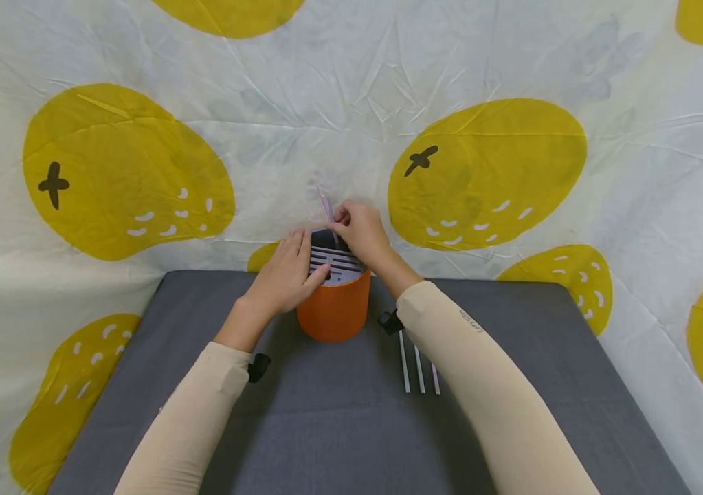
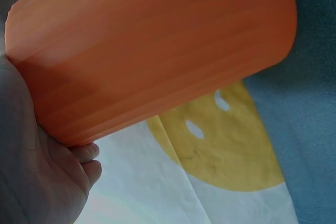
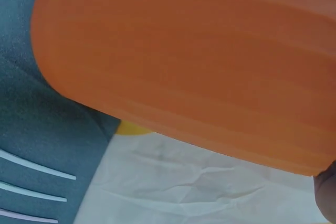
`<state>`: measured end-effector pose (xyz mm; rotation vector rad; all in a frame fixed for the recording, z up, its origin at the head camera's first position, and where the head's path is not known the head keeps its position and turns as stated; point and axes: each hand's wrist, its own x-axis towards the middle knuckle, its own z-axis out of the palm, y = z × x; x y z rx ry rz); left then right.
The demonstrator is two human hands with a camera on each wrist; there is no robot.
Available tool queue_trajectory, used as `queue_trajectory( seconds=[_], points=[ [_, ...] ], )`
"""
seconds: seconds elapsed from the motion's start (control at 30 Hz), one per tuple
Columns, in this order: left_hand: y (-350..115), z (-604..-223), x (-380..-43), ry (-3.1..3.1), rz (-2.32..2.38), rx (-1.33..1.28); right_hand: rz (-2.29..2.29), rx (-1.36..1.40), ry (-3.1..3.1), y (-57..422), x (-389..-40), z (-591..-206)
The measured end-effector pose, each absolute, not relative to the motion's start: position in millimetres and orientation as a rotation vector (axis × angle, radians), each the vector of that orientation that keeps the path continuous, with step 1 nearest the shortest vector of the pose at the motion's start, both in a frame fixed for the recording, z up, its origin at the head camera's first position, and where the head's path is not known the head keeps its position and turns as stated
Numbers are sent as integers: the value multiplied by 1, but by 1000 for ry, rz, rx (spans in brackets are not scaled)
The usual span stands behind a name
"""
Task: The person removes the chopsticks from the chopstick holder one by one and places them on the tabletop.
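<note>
An orange round pen holder with a grey slotted top stands on the table. Against its left rim rests my left hand, fingers straight along the side and thumb over the top. My right hand pinches a slim pinkish pencil between thumb and fingertips, above the holder's dark back compartment. The pencil points up, leaning left, its lower end partly inside that compartment. In the left wrist view the holder fills most of the frame; the right wrist view shows its side too.
Several slim light-coloured sticks lie side by side on the grey tablecloth, to the right of the holder and partly under the right forearm. A white cloth with yellow fruit shapes hangs behind the table's back edge.
</note>
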<state>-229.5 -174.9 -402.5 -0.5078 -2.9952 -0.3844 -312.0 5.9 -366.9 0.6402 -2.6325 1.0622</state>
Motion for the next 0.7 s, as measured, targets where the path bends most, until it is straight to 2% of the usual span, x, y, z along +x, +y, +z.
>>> queue_trajectory(
  seconds=[0.33,0.7],
  points=[
    [-173,-399,-227,-3013,-399,-492,1320,656,-2471,23,-305,-359],
    [-172,-398,-225,-3011,-419,-503,1655,707,-2079,46,-293,-332]
  ],
)
